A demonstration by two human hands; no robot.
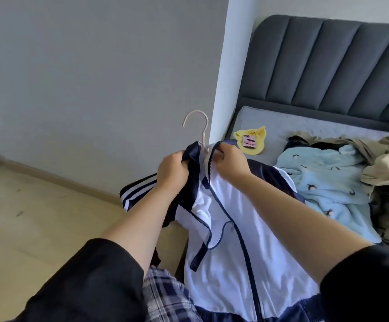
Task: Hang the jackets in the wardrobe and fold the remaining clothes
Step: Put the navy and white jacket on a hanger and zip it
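While both hands work at the collar, the white zip-front jacket with navy collar, navy zip tape and striped navy sleeves (235, 228) hangs in front of the person at the near edge of the bed, its front unzipped. The left hand (172, 171) has its fingers curled into the navy collar fabric on the left side of the opening. The right hand (230, 159) pinches the opposite collar edge, just beside the top of the zip. A pale plastic clothes hanger (199, 126) sits inside the neck of the jacket; only its hook and stem show, rising between the two hands (the shoulders of the hanger are hidden by cloth). One striped sleeve juts out to the left below the left wrist.

On the grey mattress (305, 124), well apart from the jacket, lies a yellow cloth (257, 145) with a small pink-patterned item on it. To the right is a heap of unfolded clothes: a light blue fleece garment with small dark motifs (323, 182), partly overlain by a beige garment (388, 163). A dark grey padded headboard with vertical channels (328, 61) stands behind. Both forearms emerge from black sleeves (91, 282), and checked fabric shows at the bottom edge.
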